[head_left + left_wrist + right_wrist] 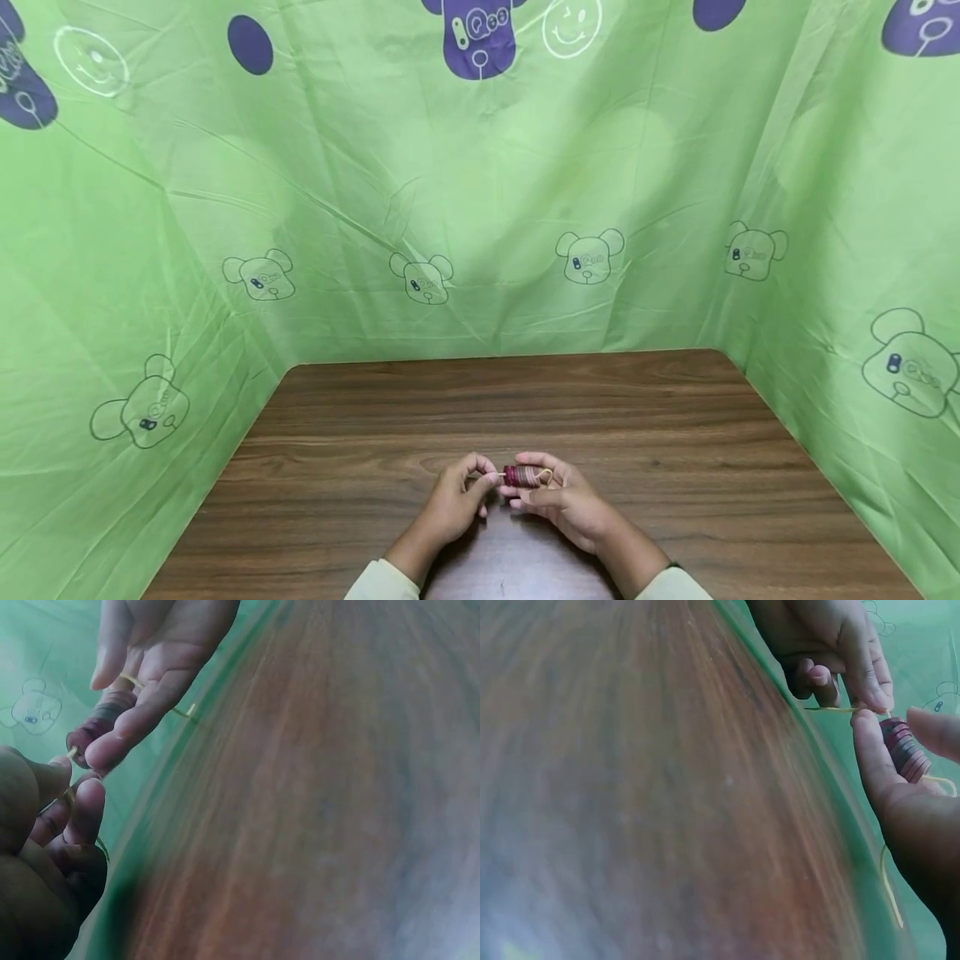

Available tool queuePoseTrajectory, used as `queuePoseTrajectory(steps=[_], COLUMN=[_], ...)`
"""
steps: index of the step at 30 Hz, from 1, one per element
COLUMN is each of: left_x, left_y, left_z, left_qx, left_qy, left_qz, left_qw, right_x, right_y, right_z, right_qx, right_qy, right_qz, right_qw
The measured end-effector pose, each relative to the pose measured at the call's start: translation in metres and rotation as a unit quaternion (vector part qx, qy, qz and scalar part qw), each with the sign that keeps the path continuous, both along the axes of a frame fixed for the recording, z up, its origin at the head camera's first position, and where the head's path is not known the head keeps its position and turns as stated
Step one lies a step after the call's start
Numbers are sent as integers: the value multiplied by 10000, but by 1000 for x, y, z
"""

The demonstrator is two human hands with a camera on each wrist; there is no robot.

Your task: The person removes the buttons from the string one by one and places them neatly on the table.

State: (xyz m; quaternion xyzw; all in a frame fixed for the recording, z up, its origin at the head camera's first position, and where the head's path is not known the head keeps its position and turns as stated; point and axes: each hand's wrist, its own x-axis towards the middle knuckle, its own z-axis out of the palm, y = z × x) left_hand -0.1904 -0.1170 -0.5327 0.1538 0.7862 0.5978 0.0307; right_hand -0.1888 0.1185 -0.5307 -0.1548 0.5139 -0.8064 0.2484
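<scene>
A short stack of maroon and greyish-brown discs (522,476) is strung on a thin yellow cord (892,896). My right hand (570,504) holds this stack among its fingers, above the table. In the right wrist view the stack (906,751) lies along one finger, with the thumb on its other side. My left hand (457,496) pinches the cord between thumb and fingertips, close to the maroon end of the stack. A loop of cord comes out of the opposite end, by the right palm. In the left wrist view a loose piece of cord (103,849) hangs below the left fingers.
The brown wood-grain table (480,408) lies under both hands. Green cloth walls (495,183) with printed bear heads stand along its back and sides. Light sleeves (384,581) cover both forearms near the front.
</scene>
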Motion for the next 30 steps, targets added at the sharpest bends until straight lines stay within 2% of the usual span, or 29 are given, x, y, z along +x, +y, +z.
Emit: queuePoseTrajectory(steps=[6, 14, 19, 22, 30], left_x=[5, 6, 6, 6, 5], left_y=[4, 6, 6, 5, 4], left_z=[-4, -8, -7, -7, -6], left_qx=[145, 499, 495, 494, 501], left_qy=[4, -75, -71, -13, 131], left_qz=[-202, -53, 21, -37, -88], left_qw=[9997, 9987, 9987, 9988, 9986], right_x=[2, 4, 3, 3, 2], right_y=[1, -2, -5, -7, -10], right_z=[-4, -9, -10, -11, -10], right_qx=[-94, -180, -91, -44, 39], right_qy=[15, -156, -171, -135, -29], right_qz=[-78, -125, -235, -284, -182], right_qw=[9999, 9996, 9995, 9995, 9998])
